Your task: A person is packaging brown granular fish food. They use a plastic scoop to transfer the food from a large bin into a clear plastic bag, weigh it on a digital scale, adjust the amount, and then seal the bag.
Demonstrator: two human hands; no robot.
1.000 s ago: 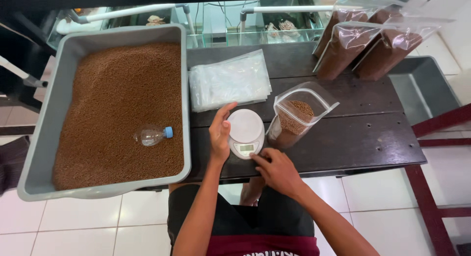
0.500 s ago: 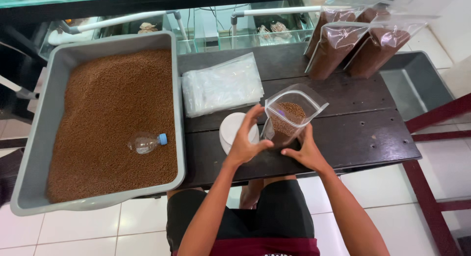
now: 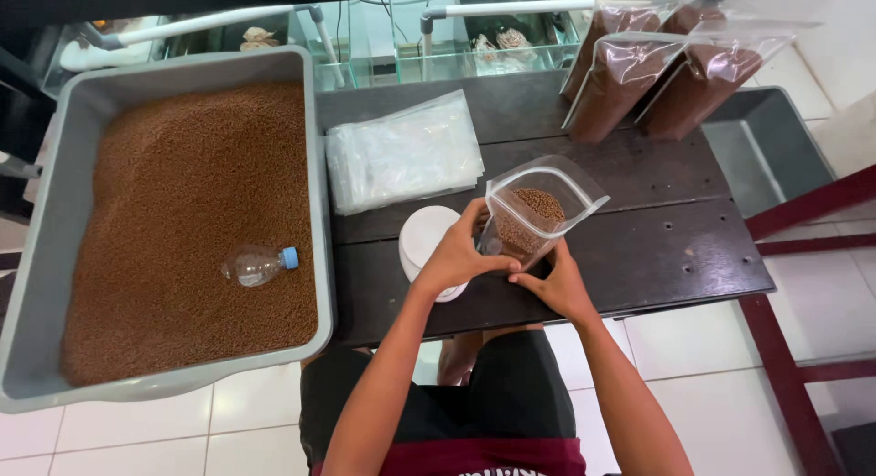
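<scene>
1. The landmark is a small white scale (image 3: pixel 427 248) that sits on the dark wooden surface (image 3: pixel 675 257), near its front edge.
2. Just right of the scale stands an open clear plastic pouch (image 3: pixel 538 211), partly filled with brown pellets; its mouth gapes upward and tilts away from the person.
3. The left hand (image 3: pixel 456 255) lies over the right part of the scale, fingers curled around the left side of the pouch's lower half, gripping it.
4. The right hand (image 3: pixel 558 282) is right of the scale and nearer the person, fingers closed on the pouch's bottom right corner; the two hands nearly meet at the base of the pouch.
5. The pouch thus sits between the hands, rising above them; whether its base rests on the surface cannot be told.
6. Behind the scale lies a flat stack of empty clear bags (image 3: pixel 403 152).
7. Far right and behind the scale, several filled pouches (image 3: pixel 639 74) of brown pellets lean together.
8. Left of the scale is a large grey tub (image 3: pixel 315 120) full of brown pellets, with a small clear bottle (image 3: pixel 258 264) with a blue cap lying on them.
</scene>
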